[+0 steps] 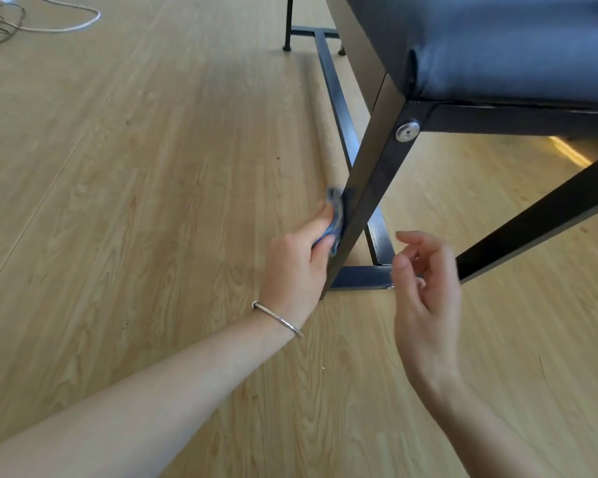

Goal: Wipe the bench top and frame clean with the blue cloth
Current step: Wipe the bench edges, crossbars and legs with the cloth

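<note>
The bench has a dark padded top at the upper right and a black metal frame. Its near leg slants down to the floor, with a silver bolt near the top. My left hand grips the blue cloth and presses it against the left face of that leg, low down. Most of the cloth is hidden by my fingers and the leg. My right hand hovers to the right of the leg with loosely curled fingers and holds nothing.
A low crossbar and a long floor rail join the legs. A second black leg slants at the right. Light wooden floor spreads to the left. White and dark cables lie at the far top left.
</note>
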